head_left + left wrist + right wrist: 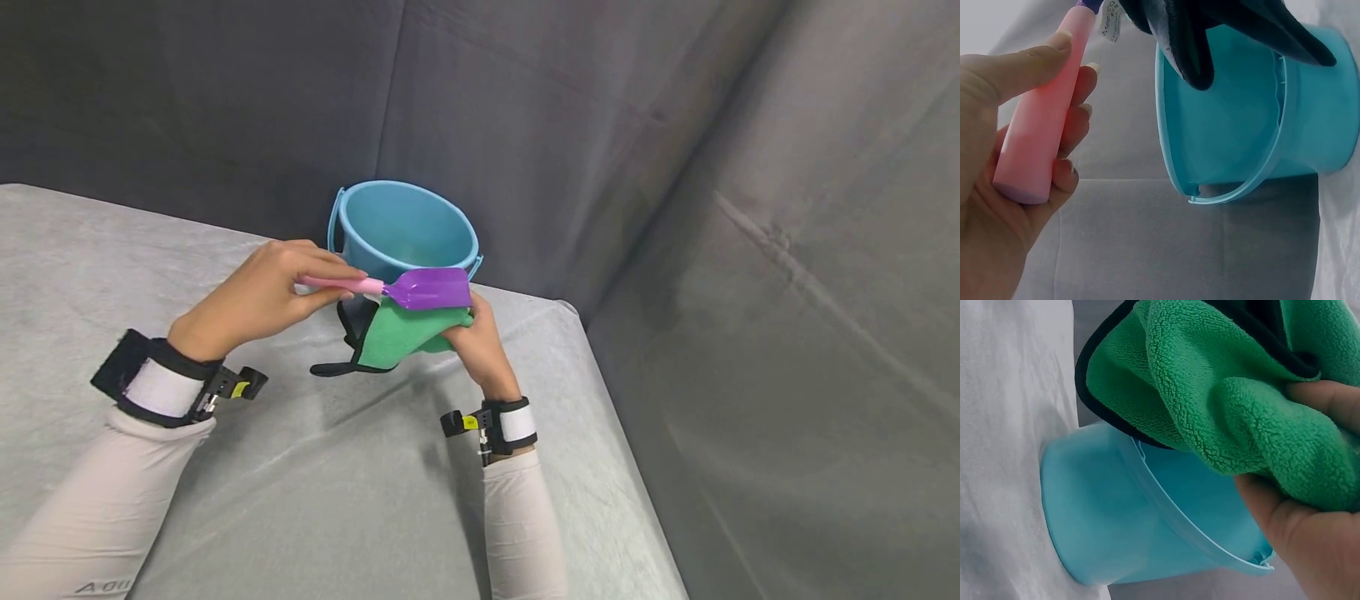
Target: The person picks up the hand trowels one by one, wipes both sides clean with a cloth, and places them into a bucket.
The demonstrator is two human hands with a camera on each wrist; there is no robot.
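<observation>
The left hand [258, 296] has its grip curled round the pink handle [1044, 119] of a toy shovel, thumb on top and fingers beneath. The shovel's long axis runs level from that grip toward the person's right, ending in the purple blade [429, 288]. The right hand [476, 342] pinches a bunched green microfibre cloth [401, 333] with a black edge, held just under the blade and touching it, so the right hand is the nearer to the blade. Just beyond both hands stands the blue bucket [405, 229], upright and open, near the far edge of the desk [337, 467]; the desk's right edge lies close beside the right forearm, with more open room to the left
</observation>
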